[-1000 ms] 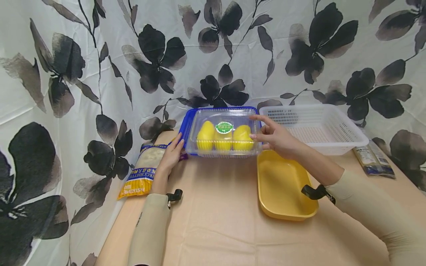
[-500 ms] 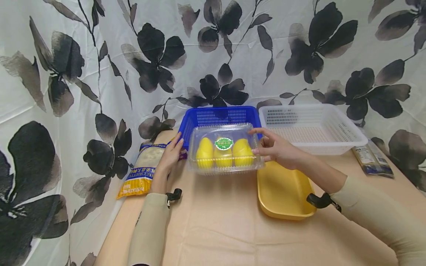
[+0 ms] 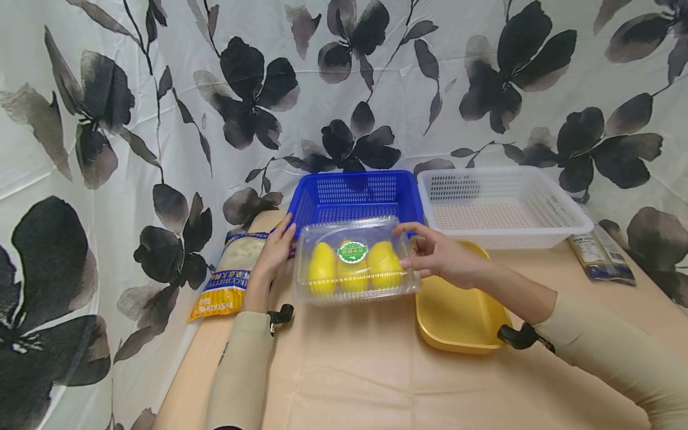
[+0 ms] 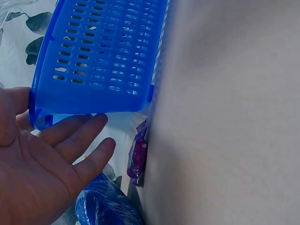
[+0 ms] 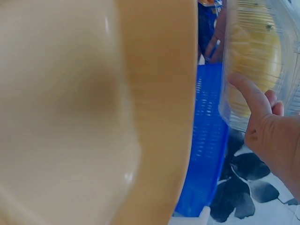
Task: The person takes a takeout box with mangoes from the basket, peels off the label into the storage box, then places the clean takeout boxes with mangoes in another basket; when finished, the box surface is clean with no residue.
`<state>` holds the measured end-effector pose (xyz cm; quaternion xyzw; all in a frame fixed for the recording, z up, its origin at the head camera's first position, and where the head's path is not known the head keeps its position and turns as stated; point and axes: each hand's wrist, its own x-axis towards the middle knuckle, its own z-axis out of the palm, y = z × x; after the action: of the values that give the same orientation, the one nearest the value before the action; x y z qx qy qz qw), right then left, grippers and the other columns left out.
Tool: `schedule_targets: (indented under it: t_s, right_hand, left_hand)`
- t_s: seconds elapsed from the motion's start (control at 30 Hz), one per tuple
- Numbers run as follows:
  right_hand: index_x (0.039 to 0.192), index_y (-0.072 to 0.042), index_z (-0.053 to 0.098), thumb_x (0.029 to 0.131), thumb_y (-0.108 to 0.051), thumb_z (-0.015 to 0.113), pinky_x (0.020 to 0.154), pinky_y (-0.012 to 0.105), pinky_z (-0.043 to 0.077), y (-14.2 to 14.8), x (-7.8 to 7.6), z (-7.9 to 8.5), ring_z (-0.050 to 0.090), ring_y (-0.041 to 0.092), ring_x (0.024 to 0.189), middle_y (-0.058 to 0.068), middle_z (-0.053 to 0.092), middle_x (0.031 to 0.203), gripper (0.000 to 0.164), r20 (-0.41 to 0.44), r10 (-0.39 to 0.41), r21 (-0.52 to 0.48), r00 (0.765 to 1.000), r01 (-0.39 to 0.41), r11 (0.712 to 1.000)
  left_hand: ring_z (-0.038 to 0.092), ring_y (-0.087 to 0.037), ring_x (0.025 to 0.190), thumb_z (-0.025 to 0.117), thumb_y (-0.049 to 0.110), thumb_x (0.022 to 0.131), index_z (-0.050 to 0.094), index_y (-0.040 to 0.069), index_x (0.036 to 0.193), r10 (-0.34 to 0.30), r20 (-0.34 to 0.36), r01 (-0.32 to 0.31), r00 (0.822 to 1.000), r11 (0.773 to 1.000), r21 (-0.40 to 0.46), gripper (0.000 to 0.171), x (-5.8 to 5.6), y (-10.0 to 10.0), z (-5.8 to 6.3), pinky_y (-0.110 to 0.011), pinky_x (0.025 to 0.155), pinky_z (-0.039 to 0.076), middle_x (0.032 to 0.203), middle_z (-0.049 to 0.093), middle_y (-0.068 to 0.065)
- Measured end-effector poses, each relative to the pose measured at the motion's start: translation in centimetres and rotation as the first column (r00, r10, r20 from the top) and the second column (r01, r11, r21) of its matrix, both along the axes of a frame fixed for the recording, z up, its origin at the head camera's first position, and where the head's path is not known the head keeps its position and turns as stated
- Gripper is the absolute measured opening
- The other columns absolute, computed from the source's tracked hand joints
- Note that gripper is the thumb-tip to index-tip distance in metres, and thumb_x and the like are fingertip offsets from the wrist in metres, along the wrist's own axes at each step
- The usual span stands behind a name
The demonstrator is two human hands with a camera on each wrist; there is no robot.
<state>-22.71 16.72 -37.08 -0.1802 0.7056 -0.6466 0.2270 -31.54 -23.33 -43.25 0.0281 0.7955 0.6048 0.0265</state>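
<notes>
A clear plastic clamshell box (image 3: 357, 280) with three mango-shaped yellow fruits (image 3: 321, 269) inside is held above the table (image 3: 349, 370), tilted toward the person. A green and white label (image 3: 352, 252) is on its lid, and its far side overlaps the near rim of the blue slotted basket (image 3: 357, 188) in the head view. The right hand (image 3: 438, 258) grasps the box's right end between thumb and forefinger. The left hand (image 3: 274, 251) touches the basket's left near corner, with several fingers straight; its thumb and forefinger tips pass behind the rim in the left wrist view, so whether it grips cannot be told.

Below that corner lies a small purple packet (image 4: 137, 157). Near the table's left edge rests an orange and blue orecchiette bag (image 3: 228, 275), just beside the left forearm. A yellow rounded tub (image 3: 462, 316) stands under the right forearm. Along the table's far edge, a white slotted basket (image 3: 500, 240) stands just right of the blue one, and near the right edge lies a flat packet (image 3: 602, 254). Behind hangs a floral curtain (image 3: 177, 36).
</notes>
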Motion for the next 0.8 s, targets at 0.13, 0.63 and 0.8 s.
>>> schedule_targets:
  t_s: [0.13, 0.63, 0.8]
  right_hand:
    - [0.149, -0.015, 0.040, 0.091, -0.009, 0.080, 0.067, 0.027, 0.054, -0.4, 0.3, -0.6, 0.049, 0.018, 0.082, 0.005, 0.045, 0.090, 0.070, -0.001, 0.008, 0.007, 1.000, -0.008, 1.000]
    - [0.145, -0.013, 0.043, 0.088, -0.014, 0.084, 0.056, 0.029, 0.054, -2.0, 1.1, -2.3, 0.048, 0.018, 0.071, 0.004, 0.043, 0.086, 0.070, 0.038, 0.016, 0.053, 0.999, -0.018, 0.998]
    - [0.147, -0.013, 0.041, 0.088, -0.016, 0.084, 0.056, 0.034, 0.058, -2.3, 1.3, -2.6, 0.048, 0.018, 0.067, 0.005, 0.042, 0.085, 0.072, 0.044, 0.016, 0.074, 0.999, -0.020, 0.997]
  left_hand:
    - [0.055, -0.035, 0.135, 0.040, 0.030, 0.114, 0.019, 0.022, 0.168, -0.008, 0.030, 0.008, 1.000, 1.000, 0.010, 0.058, 1.0, 0.4, 1.7, -0.038, 0.098, 0.054, 0.164, 0.039, -0.022]
    - [0.050, -0.040, 0.143, 0.039, 0.036, 0.114, 0.018, 0.025, 0.168, -0.004, -0.049, 0.004, 0.999, 1.000, -0.003, 0.059, -0.4, -0.2, -0.6, -0.055, 0.121, 0.037, 0.170, 0.028, -0.017]
    - [0.049, -0.042, 0.143, 0.037, 0.035, 0.114, 0.015, 0.024, 0.168, -0.021, -0.058, 0.021, 0.998, 1.000, -0.003, 0.059, -0.2, -0.1, -0.5, -0.057, 0.121, 0.036, 0.169, 0.031, -0.020]
